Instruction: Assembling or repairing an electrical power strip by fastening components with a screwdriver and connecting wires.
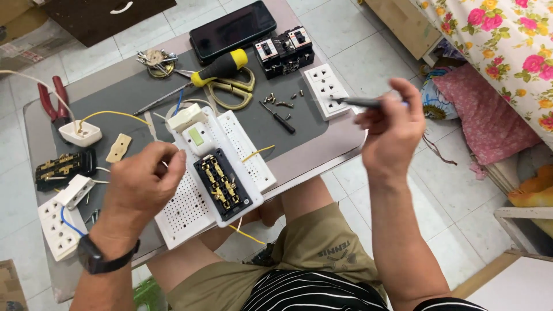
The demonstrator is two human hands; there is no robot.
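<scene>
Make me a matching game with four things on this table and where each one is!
Things:
1. phone
2. pliers
3. screwdriver
4. scissors

Places or colours:
A. red handles, at the table's left edge
B. yellow and black handle
C. black, at the table's far edge
D. pale loops, just under the screwdriver's handle

Pairs: 1-C, 2-A, 3-B, 4-D

Probably a home: tiled floor (368,40), floral bedsheet (507,34), low worktable (322,152).
</scene>
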